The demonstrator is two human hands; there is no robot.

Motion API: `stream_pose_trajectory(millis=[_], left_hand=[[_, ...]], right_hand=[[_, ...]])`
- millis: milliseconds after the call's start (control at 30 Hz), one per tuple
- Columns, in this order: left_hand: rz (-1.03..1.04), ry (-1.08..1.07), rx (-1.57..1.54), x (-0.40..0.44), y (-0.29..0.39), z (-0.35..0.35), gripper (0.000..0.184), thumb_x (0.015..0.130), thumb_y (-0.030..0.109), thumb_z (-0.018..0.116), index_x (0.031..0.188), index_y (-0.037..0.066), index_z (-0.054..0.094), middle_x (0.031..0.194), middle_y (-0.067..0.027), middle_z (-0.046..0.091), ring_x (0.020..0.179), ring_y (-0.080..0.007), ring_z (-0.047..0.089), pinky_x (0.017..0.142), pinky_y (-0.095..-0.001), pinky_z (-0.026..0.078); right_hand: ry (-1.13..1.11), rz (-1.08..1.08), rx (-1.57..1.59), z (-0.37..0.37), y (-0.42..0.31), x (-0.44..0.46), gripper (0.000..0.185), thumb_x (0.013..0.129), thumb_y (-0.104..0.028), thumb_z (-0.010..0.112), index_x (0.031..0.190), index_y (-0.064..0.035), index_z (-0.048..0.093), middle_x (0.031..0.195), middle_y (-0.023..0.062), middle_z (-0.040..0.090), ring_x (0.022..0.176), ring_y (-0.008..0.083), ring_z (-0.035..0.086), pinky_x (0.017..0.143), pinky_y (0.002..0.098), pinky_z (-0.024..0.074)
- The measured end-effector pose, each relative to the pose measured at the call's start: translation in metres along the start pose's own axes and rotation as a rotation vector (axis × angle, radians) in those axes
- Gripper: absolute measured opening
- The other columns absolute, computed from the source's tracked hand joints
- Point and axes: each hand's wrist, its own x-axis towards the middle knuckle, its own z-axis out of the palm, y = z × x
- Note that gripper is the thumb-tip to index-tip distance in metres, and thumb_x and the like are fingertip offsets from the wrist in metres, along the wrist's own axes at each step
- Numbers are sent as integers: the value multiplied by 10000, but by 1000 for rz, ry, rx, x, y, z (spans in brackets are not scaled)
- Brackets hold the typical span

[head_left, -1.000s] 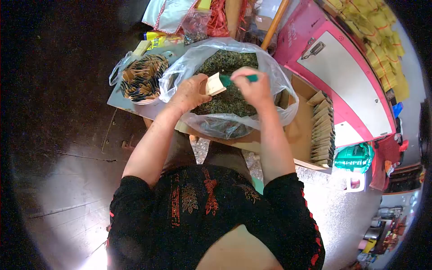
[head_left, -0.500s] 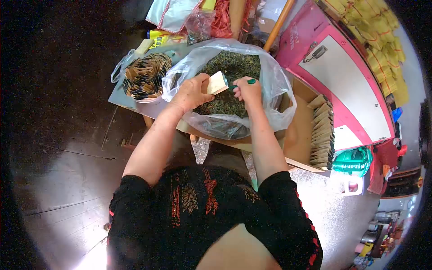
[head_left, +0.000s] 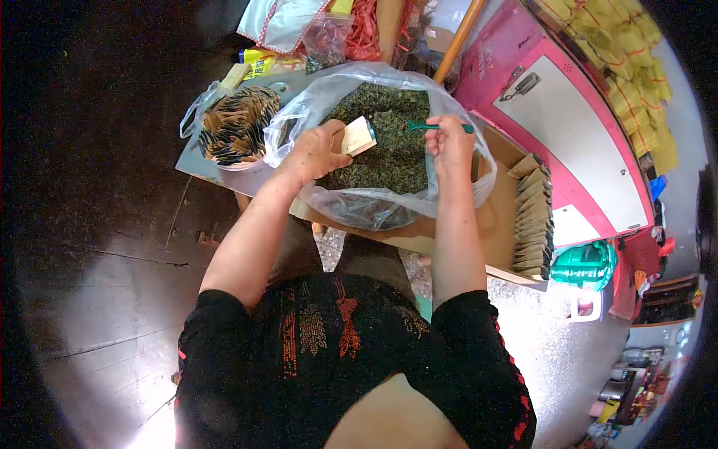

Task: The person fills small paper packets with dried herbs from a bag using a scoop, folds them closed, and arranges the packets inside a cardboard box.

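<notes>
My left hand [head_left: 313, 153] pinches a small cream paper packet [head_left: 359, 136] between thumb and fingers, above the left part of an open clear plastic bag [head_left: 366, 208]. Dark green dried leaves [head_left: 389, 165] fill the bag. A slim green spoon-like tool [head_left: 465, 129] is held in my right hand [head_left: 452, 150], over the bag's right side. Its tip points left above the leaves; the exact shape of that end is hard to make out. A gap separates the tool from the packet.
Left of the bag stands a round tub [head_left: 243, 163] packed with brown paper packets. A cardboard box [head_left: 497, 239] on the right holds a row of similar packets [head_left: 532, 217]. Beyond it is a pink and white cabinet [head_left: 572, 120]. A wooden pole [head_left: 458, 41] leans behind the bag.
My right hand with the green tool has moved right, away from the packet, and the tool's tip now shows over the leaves. My left hand keeps the packet in nearly the same place.
</notes>
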Motion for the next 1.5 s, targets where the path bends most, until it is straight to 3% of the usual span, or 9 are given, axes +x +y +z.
stream_pose_trajectory(millis=[300,433,533,633,867,967,1100,1300,1500], left_hand=[[-5,-25,-30,1,2,0,549,666,188,782,1140,44,545,895,-180,643,856,-310,629,758,-379,473],[1,-25,6,0,2,1,551,660,186,785,1136,42,549,906,-181,645,863,-307,630,759,-383,473],[-2,-39,-62,2,-4,3,550,655,185,783,1132,43,550,920,-189,644,879,-323,627,773,-386,474],[-2,-12,-50,2,-5,4,541,656,182,776,1128,43,550,928,-195,641,890,-337,623,784,-381,476],[-8,-11,-14,0,1,0,542,661,193,769,1133,43,549,946,-202,641,903,-338,622,793,-383,478],[-28,-47,-26,1,1,-1,548,659,205,773,1132,45,548,934,-205,639,901,-338,622,788,-395,477],[9,10,5,1,-3,3,526,658,204,770,1106,39,549,883,-189,634,853,-327,617,760,-392,473],[-31,-35,-15,1,0,0,520,663,195,764,1110,40,551,880,-176,635,841,-305,613,758,-378,473],[-11,-5,-37,2,-6,4,515,665,193,766,1110,44,553,876,-170,636,835,-297,616,760,-371,474]], right_hand=[[-172,24,-182,27,12,-7,179,787,-130,509,732,-8,628,545,42,548,405,88,443,369,219,316],[-380,-159,-403,43,15,-13,175,791,-136,539,711,-15,637,577,30,559,501,74,489,457,215,380],[-574,-621,-659,47,10,-17,138,787,-106,557,746,-2,637,635,45,584,627,104,550,588,243,427],[-533,-591,-627,40,-10,-22,129,781,-83,548,736,-2,638,639,36,583,629,107,545,590,237,427],[-53,-329,-635,11,-6,-3,184,773,-162,554,730,-30,675,615,26,601,585,106,548,535,249,408],[-47,-538,-995,10,41,7,192,775,-175,562,751,-27,682,613,52,615,584,124,579,541,274,438],[-121,28,-598,25,63,0,181,781,-186,570,771,-35,670,638,91,637,527,162,598,498,296,458],[-43,130,-138,13,43,0,194,777,-111,507,835,37,618,605,88,577,446,121,497,399,244,394],[-7,41,-33,-4,20,5,208,778,-124,506,844,33,626,602,90,574,425,123,472,381,240,365]])
